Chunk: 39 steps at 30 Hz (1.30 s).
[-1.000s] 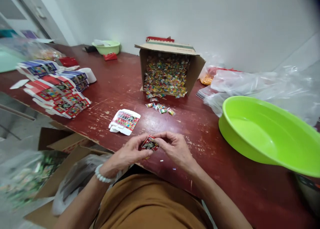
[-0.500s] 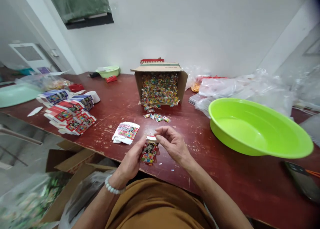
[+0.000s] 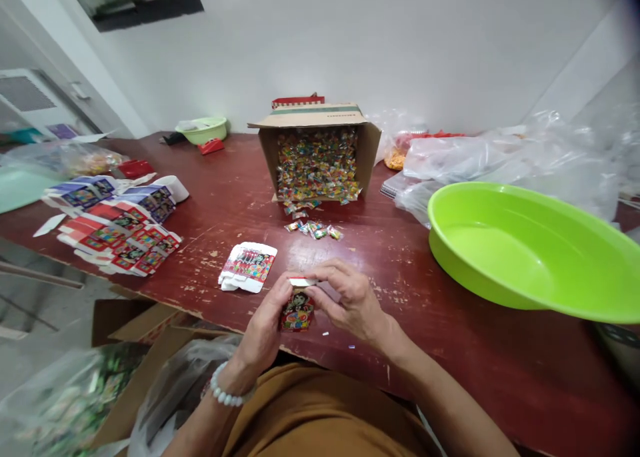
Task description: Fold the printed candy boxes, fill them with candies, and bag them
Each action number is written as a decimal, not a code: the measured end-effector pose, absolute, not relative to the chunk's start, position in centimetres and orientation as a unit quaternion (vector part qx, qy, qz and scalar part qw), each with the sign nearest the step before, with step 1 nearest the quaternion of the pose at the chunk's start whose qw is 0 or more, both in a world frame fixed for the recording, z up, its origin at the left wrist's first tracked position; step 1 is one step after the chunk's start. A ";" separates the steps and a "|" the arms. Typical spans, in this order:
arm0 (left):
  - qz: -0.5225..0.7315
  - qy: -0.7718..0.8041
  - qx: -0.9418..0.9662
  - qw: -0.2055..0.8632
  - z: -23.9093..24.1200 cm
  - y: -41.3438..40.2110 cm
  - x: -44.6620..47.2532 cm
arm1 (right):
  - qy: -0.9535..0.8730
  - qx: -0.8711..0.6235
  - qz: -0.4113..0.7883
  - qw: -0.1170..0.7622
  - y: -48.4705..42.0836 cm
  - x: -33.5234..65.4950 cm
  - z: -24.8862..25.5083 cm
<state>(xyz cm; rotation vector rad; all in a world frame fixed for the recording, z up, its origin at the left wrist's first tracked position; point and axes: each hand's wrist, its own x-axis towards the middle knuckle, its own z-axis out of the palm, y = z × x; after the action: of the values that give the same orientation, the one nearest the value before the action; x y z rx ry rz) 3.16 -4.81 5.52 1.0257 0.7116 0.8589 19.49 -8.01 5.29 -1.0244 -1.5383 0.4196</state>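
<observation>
Two hands on one small box (image 3: 298,308), upright right at near edge of tabletop (image 3: 240,177). Left hand (image 3: 267,324) wraps its side, fingers closed on it; right hand (image 3: 350,300) pinches the white top flap. 1 flat box blank (image 3: 249,266) just left, apart. 1 open carton (image 3: 320,157) of candy behind, few pcs spilled in front. 1 green basin (image 3: 530,257) right, overhangs edge. Bare wood between basin & hands. Box stack (image 3: 117,224) far left.
</observation>
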 end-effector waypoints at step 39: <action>0.423 0.366 0.304 0.771 3.7 -5.4 3.2 | -0.442 -0.451 0.426 0.648 -8.0 16.5 2.2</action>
<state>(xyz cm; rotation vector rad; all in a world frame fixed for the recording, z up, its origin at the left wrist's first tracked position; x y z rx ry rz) 3.21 -5.40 3.71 0.6583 0.7926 0.9174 16.50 -8.04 2.15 -1.0245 -1.0041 0.9689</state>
